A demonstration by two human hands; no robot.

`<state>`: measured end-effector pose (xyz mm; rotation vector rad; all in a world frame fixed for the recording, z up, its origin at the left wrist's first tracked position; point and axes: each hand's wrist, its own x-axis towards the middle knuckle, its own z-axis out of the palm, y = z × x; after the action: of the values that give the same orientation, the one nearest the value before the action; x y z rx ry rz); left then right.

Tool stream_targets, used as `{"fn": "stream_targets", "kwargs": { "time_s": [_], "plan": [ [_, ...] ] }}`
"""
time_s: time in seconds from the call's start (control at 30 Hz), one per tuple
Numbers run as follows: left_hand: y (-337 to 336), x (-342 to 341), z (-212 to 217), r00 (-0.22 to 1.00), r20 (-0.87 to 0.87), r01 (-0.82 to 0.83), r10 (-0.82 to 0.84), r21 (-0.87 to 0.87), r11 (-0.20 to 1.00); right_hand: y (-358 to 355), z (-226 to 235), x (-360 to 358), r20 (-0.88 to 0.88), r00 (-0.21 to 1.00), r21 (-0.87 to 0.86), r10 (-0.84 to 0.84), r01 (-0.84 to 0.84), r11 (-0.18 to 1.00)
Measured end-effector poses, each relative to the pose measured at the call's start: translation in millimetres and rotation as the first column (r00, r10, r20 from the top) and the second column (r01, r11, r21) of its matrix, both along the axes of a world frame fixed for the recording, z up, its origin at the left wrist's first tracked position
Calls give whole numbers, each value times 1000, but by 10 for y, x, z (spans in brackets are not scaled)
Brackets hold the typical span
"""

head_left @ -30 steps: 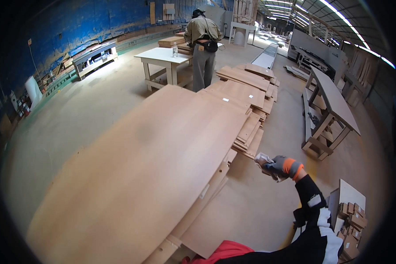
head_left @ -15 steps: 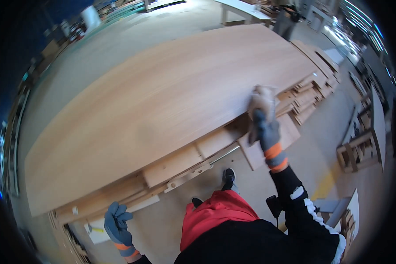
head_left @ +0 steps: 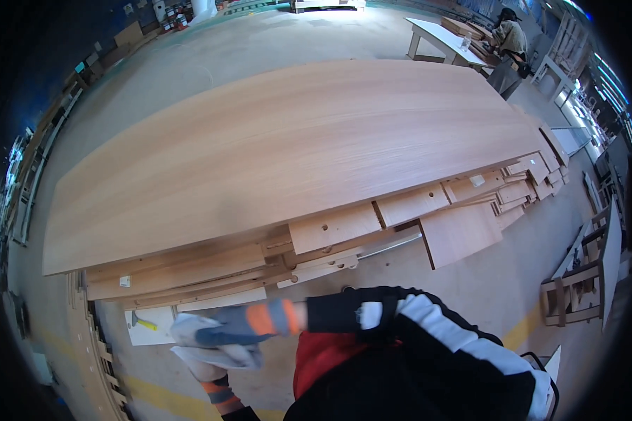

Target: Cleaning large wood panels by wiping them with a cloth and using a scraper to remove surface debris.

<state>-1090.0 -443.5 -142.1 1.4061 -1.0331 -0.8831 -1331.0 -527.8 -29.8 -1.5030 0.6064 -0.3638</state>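
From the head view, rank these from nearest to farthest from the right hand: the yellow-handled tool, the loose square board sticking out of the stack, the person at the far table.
Measured from the right hand:
1. Yellow-handled tool, just to its left on the floor.
2. Loose square board, to the right at the stack's edge.
3. Person at the far table, top right.

- My right hand (head_left: 221, 331) crosses over my left hand (head_left: 214, 365), both on a cloth (head_left: 189, 326).
- Just beyond the grip lies a stack of boards (head_left: 330, 235), with a large panel (head_left: 288, 154) on top.
- Far beyond and to the right, another person (head_left: 509, 38) stands at a table (head_left: 439, 35).
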Motion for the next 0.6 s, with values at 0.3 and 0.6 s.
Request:
{"fn": "stream_targets", "kwargs": {
  "time_s": [0.3,0.6],
  "plan": [
    [-123,261,-177,526,-795,399,-303,-84,913,1104,223,-2584,-160,788,51,-594,608,792],
    [-1286,-620,893,662,-613,439,-431,-150,886,2116,400,-3628,2,-466,-276,-885,850,-449]
  ]
}}
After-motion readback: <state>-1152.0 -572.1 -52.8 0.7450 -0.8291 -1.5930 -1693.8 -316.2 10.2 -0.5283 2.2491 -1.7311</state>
